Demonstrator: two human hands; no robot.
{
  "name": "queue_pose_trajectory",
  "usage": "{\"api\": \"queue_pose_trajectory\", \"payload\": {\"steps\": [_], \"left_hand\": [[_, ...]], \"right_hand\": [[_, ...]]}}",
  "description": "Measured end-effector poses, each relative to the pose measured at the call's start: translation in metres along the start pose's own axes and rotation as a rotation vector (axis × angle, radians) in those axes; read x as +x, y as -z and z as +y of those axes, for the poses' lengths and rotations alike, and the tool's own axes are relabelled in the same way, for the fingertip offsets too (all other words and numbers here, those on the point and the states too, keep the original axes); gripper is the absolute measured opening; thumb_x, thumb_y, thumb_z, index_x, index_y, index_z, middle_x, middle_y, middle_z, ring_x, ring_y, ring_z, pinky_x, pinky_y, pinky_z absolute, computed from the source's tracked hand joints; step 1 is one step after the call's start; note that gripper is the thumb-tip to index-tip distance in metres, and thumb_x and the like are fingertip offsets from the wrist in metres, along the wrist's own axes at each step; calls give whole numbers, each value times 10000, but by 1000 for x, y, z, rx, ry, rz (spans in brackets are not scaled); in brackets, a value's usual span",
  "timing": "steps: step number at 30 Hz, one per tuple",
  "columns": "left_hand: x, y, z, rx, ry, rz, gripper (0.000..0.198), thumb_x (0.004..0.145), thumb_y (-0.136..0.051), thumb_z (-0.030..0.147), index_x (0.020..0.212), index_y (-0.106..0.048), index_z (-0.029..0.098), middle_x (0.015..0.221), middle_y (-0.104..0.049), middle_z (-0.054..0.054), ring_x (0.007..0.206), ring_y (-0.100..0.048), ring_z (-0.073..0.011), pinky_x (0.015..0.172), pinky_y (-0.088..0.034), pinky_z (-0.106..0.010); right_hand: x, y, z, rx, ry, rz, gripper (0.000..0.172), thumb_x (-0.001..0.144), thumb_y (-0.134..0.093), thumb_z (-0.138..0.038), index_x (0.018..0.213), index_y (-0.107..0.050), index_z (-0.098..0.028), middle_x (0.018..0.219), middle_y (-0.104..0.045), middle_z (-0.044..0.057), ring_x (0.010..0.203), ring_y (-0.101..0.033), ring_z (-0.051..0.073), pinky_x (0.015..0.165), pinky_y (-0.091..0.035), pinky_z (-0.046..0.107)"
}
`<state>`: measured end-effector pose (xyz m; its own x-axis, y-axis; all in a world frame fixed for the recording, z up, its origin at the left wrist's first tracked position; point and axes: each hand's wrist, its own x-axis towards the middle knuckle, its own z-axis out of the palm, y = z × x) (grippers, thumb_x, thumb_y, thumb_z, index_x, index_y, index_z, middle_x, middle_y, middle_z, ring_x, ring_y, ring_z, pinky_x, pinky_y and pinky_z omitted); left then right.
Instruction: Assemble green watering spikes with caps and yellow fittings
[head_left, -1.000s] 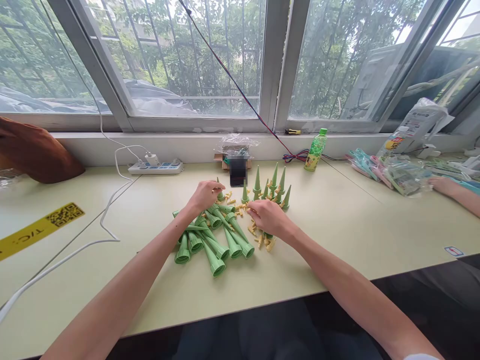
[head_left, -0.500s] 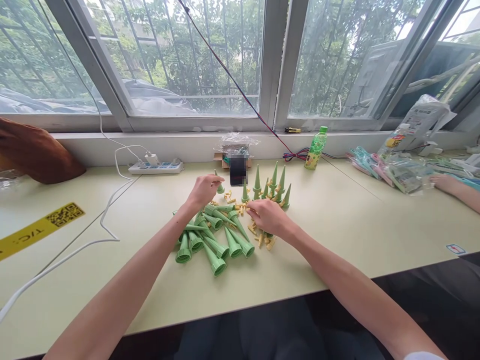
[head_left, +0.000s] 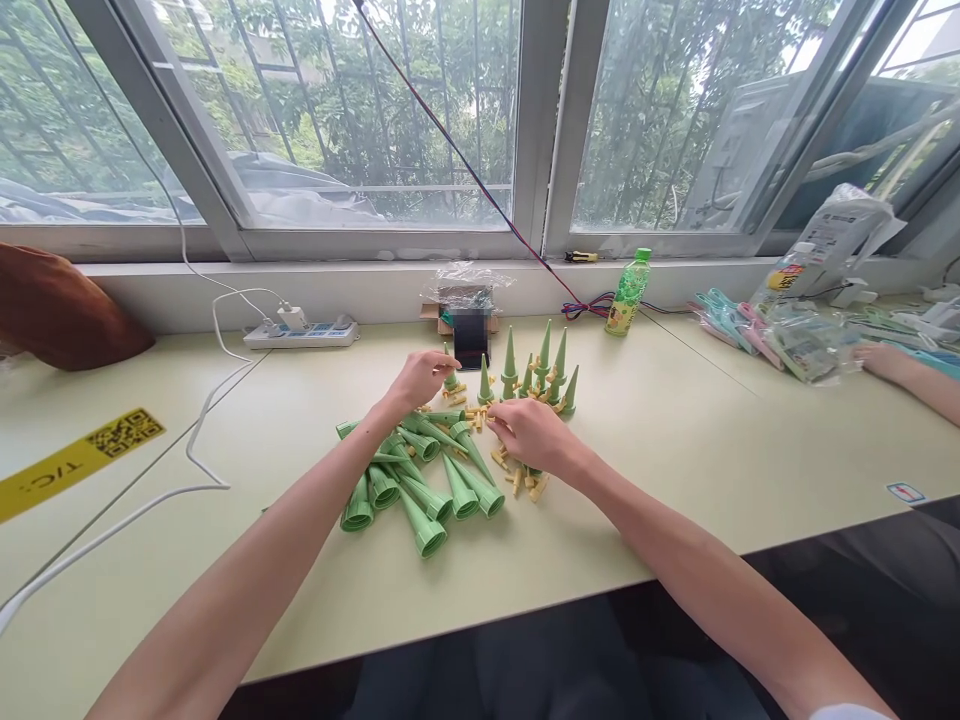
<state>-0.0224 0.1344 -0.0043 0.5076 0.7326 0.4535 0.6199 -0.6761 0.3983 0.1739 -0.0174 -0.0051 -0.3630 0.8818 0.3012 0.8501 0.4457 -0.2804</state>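
1. Probably to steady it, the left hand [head_left: 424,381] pinches a green cone [head_left: 451,382] upright toward the bench's [head_left: 637,490] far edge.
2. Right hand [head_left: 529,430] bunches by yellow fittings [head_left: 517,481]; hold unclear.
3. Loose cones [head_left: 424,496] lie nearer the front edge, likely for reach.

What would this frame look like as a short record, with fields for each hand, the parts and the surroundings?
Left hand: pinches a green cone, tip up
Right hand: among small yellow pieces; grip hidden
Lying cones: heaped between the forearms
Standing cones: grouped beyond the right hand
Table back: power strip, green-capped bottle
Other person: hand at far right
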Motion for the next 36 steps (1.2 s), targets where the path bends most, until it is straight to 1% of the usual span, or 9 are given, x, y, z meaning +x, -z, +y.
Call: {"api": "queue_pose_trajectory", "payload": {"steps": [2,6,13,16,21,24,27,31,36], "left_hand": [[-5,4,3,-34,-17,-28,276,826,-522,217,914,-781,186,899,-753,-55,746,-664,-167,732,-533,-264],[-14,10,9,-179,-60,-80,267,815,-540,257,890,-781,170,911,-748,-74,814,-681,-191,735,-556,-276],[-23,21,16,-192,-45,-146,244,808,-568,281,883,-778,181,882,-743,-63,797,-684,-181,741,-561,-262],[-25,23,15,-202,-19,-129,252,817,-567,302,891,-775,182,907,-745,-63,831,-689,-187,779,-568,-271],[-21,24,4,-141,42,-1,262,833,-549,286,918,-774,181,959,-751,-66,854,-686,-188,827,-565,-289],[-18,24,-3,-68,88,-25,246,810,-554,246,887,-782,192,926,-759,-60,809,-689,-185,815,-565,-290],[-20,27,-7,-42,95,-43,253,806,-551,243,885,-784,190,920,-762,-60,790,-692,-184,780,-572,-287],[-26,32,-7,-27,81,-45,259,803,-551,256,890,-786,189,911,-763,-64,775,-698,-192,757,-571,-289],[-33,35,-4,-39,93,-89,254,796,-559,263,900,-780,193,923,-763,-62,788,-705,-197,758,-572,-292]], "right_hand": [[0,0,-1,-1,-1,0,228,972,-441,-206,790,-571,-165,748,-595,39,674,-511,134,608,-295,240],[-1,-1,-1,14,25,18,242,965,-435,-191,750,-543,-168,716,-571,29,635,-469,125,592,-278,242],[-2,0,-1,31,37,18,244,956,-447,-174,728,-535,-165,706,-561,23,631,-463,120,593,-276,242],[-1,1,-3,33,32,6,233,956,-458,-176,744,-551,-163,723,-577,29,649,-482,125,602,-282,246],[-1,1,-3,29,41,8,238,952,-463,-177,726,-536,-168,702,-566,21,637,-475,123,591,-277,245],[-2,1,-4,26,32,0,238,956,-461,-178,732,-539,-167,711,-570,23,644,-481,123,595,-281,242],[-2,1,-4,28,25,-9,235,958,-461,-178,738,-544,-166,717,-574,25,655,-491,125,602,-286,242],[-2,0,-5,37,28,-12,234,954,-466,-177,732,-540,-166,719,-575,24,658,-487,125,599,-283,244],[-2,0,-4,39,31,-18,229,951,-473,-173,735,-546,-164,718,-569,23,655,-484,123,595,-280,244]]}}
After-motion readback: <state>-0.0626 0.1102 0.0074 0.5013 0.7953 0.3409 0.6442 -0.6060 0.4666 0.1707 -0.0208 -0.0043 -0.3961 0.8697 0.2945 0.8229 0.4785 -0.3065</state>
